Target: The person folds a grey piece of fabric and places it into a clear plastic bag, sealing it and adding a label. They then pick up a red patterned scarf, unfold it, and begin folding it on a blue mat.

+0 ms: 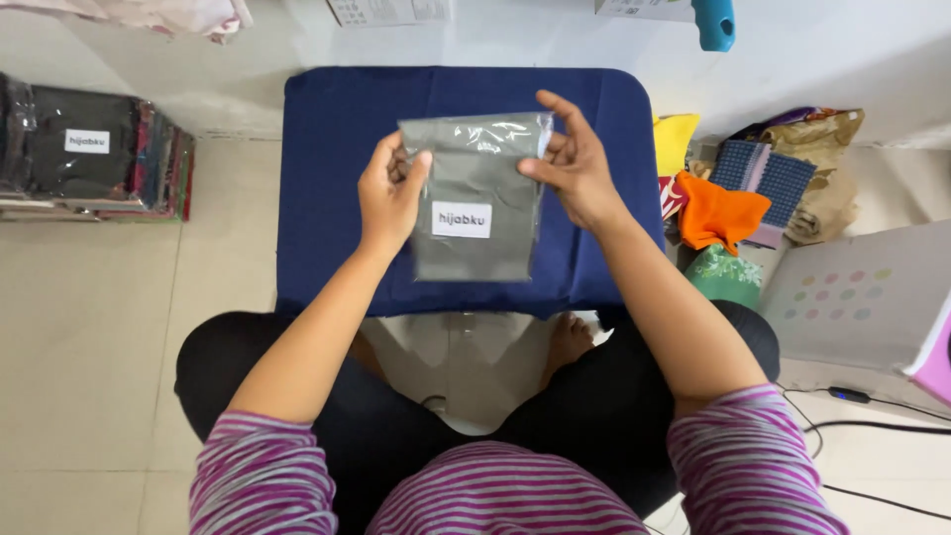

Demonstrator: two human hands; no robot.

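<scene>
I sit on a pale tiled floor (89, 347) behind a low table with a navy cloth (337, 198). At nine o'clock lies a stack of bagged fabrics (94, 149); at three, loose coloured cloths (753, 188). My left hand (389, 198) and right hand (575, 163) pinch a clear bag (475, 188) of grey fabric above the table's middle.

A home packing spot on a tiled floor (89, 327): a low blue-covered bench (327, 178), stacked bagged garments (89, 149) at left, loose folded fabrics (753, 188) at right.
</scene>
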